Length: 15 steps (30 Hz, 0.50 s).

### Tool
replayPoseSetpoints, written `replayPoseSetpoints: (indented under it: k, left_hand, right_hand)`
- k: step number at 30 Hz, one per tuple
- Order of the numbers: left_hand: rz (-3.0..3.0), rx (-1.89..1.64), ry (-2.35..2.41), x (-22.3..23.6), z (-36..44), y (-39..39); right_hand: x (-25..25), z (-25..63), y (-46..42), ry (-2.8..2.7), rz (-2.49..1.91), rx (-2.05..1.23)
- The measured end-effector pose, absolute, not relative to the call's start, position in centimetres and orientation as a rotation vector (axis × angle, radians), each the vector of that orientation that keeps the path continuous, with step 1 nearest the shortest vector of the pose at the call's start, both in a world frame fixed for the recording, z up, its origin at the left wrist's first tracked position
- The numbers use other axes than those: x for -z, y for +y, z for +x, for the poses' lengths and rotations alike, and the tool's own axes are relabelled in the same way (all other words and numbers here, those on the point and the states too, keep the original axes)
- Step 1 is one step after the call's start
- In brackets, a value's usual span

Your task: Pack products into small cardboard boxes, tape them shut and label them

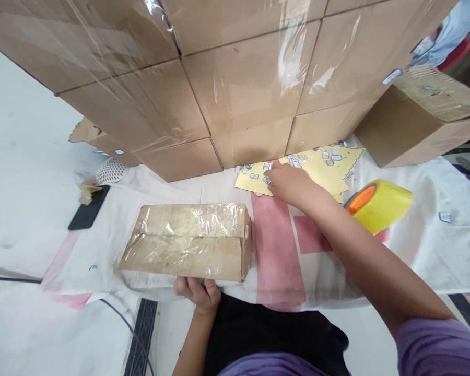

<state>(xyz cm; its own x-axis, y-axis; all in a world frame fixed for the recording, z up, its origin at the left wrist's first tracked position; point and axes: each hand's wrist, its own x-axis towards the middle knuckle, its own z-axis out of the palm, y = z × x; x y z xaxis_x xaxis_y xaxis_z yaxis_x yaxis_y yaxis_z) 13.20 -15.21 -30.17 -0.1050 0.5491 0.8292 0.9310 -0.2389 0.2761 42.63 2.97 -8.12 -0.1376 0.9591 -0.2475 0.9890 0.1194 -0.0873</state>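
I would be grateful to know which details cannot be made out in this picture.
- Marks on the small labels: head view, too small.
- What the right hand's fingertips hold, if anything: head view, too small and unclear.
- Contents of the taped box: head view, hidden by its closed flaps.
- Far end of the carton stack: head view, cut off by the top edge.

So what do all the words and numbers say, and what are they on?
I can't read any of them for sure.
Small labels on the yellow sheets: too small and blurred.
Labels at the right side of the big boxes: blurred marks.
Single label on the cloth: unreadable.
Taped box and tape roll: no writing I can make out.
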Motion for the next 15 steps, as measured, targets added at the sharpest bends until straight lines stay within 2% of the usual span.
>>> replayPoseSetpoints:
  k: [4,11,13,15]
  left_hand:
    - [-1.778,1.302,-1.609,30.1,13.1,-15.1]
    - [-1.773,1.312,-1.618,30.4,12.9,-15.1]
    - [-1.763,1.316,-1.622,30.6,12.8,-15.1]
    - [-1.758,1.318,-1.622,30.6,12.8,-15.1]
  right_hand:
    - [9.9,41.9,1.8,2.221,1.758,0.36]
    - [12.2,41.7,0.5,2.307,1.98,0.262]
    - [12.0,41.9,0.1,2.497,2.129,0.389]
    - [11.4,42.0,-0.6,2.678,2.331,0.715]
